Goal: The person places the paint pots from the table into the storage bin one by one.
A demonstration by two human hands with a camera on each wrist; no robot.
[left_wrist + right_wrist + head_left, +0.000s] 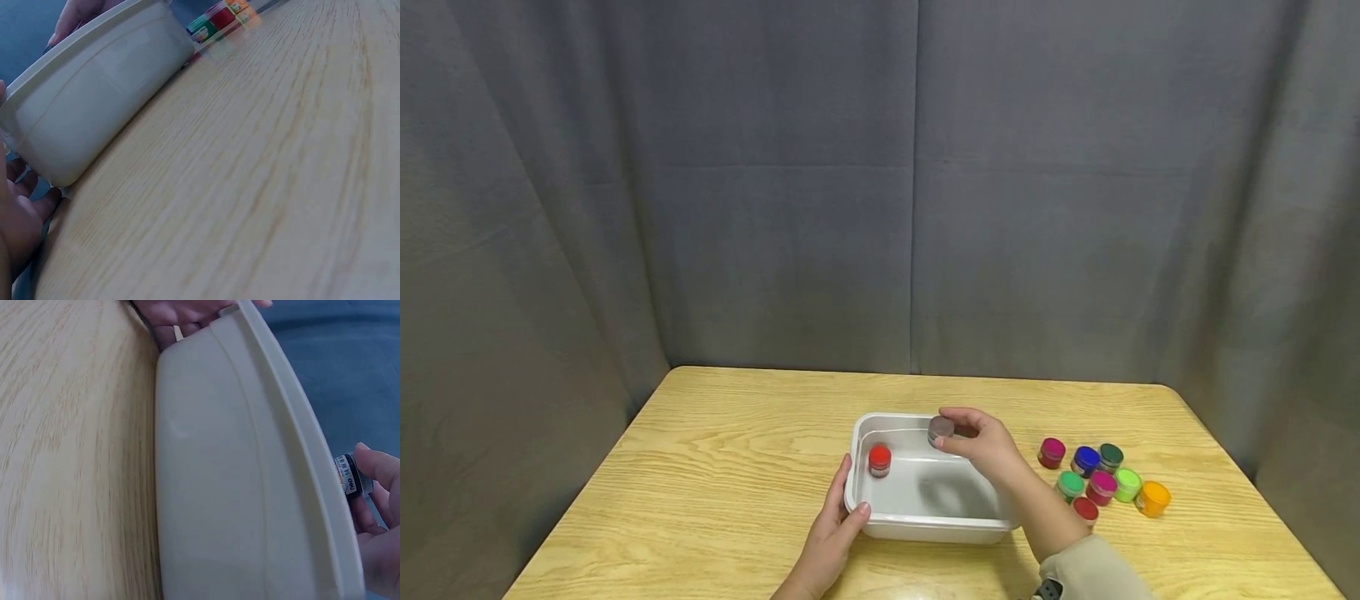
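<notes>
The left hand (828,532) clasps the tub (936,522) at its near left corner, thumb on the rim; if that grip slackens, the tub could slide on the table (715,475) when bumped. Inside, toward the left end, a red jar (879,461) stands upright; a jolt to the tub might tip it. Further right, a grey jar (941,430) is held over the tub's far side, lid up, its underside apparently clear of the floor. The right hand (988,446) pinches it between thumb and fingers; a loose pinch could drop it, and too low a path might catch the rim.

Right of the tub sit a magenta jar (1052,452), green jar (1071,485), blue jar (1086,461), dark red jar (1086,510), pink jar (1102,487), dark green jar (1110,456), lime jar (1127,484) and orange jar (1153,498). The sleeve (1093,571) lies near the dark red one, so a careless backward sweep could topple it.
</notes>
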